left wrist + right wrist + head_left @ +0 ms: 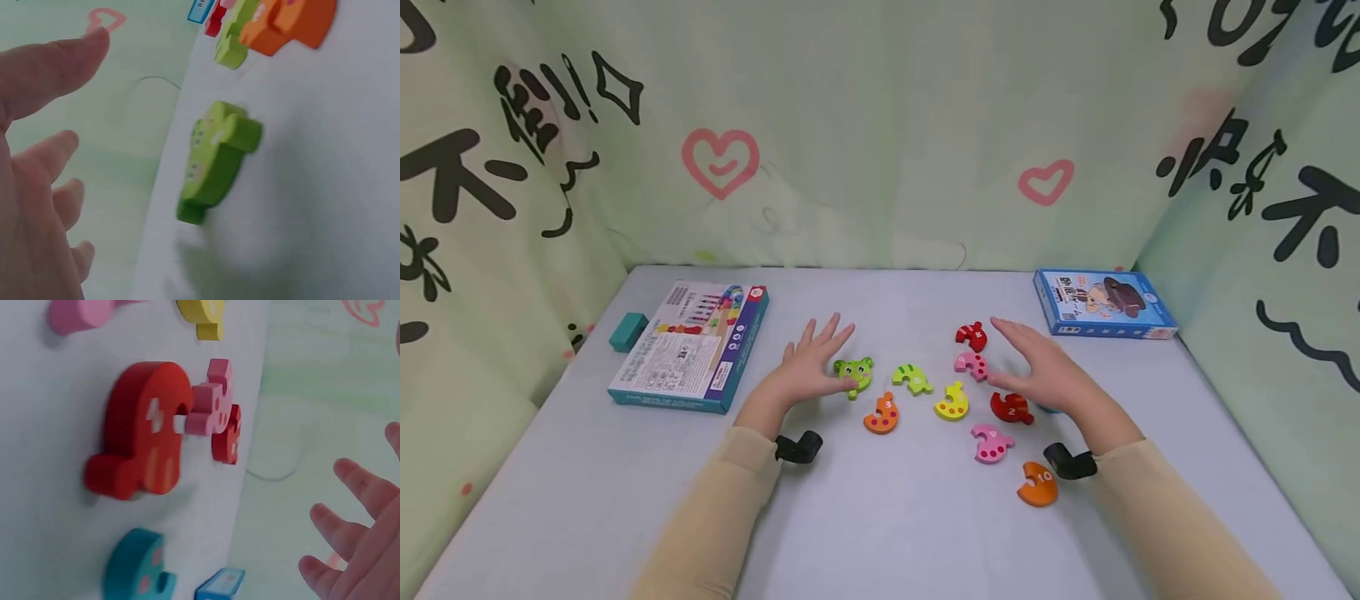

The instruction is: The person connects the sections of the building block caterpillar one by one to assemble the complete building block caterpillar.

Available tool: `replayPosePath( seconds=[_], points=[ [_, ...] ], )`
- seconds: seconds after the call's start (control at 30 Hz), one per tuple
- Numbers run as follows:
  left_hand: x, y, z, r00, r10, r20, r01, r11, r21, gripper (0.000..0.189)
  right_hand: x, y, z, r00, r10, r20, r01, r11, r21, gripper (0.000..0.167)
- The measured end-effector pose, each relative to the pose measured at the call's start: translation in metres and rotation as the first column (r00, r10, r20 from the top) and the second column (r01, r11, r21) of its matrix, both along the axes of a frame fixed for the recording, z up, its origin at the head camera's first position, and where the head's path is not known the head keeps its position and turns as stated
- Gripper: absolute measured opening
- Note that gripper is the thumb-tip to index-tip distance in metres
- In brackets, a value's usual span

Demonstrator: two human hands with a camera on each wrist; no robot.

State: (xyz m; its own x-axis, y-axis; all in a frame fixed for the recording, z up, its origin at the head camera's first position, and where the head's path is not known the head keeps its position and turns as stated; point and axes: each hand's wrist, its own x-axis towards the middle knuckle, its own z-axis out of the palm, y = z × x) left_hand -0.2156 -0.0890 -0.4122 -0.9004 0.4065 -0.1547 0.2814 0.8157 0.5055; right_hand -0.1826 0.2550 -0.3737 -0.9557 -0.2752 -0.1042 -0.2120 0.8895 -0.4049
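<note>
We see the left hand [805, 372] spread, apart from the green animal-head piece [855, 371] lying just beside it on the pale table [880, 525]. We see the right hand [1041, 367] spread too, near the nearer red piece [1011, 409] and the upper pink piece [975, 362]. Between the hands we find the striped green piece [915, 376], the yellow piece [954, 408] and the orange piece [882, 419]; a blue box [1105, 304] lies beyond the right hand

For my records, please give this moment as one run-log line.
left hand: holds nothing, near green animal-face piece | right hand: holds nothing, near red curved piece | pieces: on pale table
</note>
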Motion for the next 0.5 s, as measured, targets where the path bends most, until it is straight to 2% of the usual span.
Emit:
replayPosePath(
  seconds=[0.07, 0.2, 0.5],
  points=[
    [0.006, -0.002, -0.008, 0.999, 0.0, 0.051, -0.002, 0.999, 0.039, 0.085, 0.008, 0.007, -0.005, 0.999, -0.022, 0.04, 0.024, 0.999, -0.04, 0.085],
    [0.01, -0.004, -0.02, 0.995, 0.009, 0.099, -0.017, 0.997, 0.08, 0.083, 0.018, 0.019, -0.016, 0.997, -0.029, 0.068, 0.034, 0.996, -0.078, 0.084],
    [0.009, -0.007, -0.037, 0.995, 0.004, 0.104, -0.017, 0.991, 0.13, 0.083, 0.027, 0.034, -0.032, 0.995, -0.031, 0.092, 0.043, 0.99, -0.131, 0.082]
  ],
)
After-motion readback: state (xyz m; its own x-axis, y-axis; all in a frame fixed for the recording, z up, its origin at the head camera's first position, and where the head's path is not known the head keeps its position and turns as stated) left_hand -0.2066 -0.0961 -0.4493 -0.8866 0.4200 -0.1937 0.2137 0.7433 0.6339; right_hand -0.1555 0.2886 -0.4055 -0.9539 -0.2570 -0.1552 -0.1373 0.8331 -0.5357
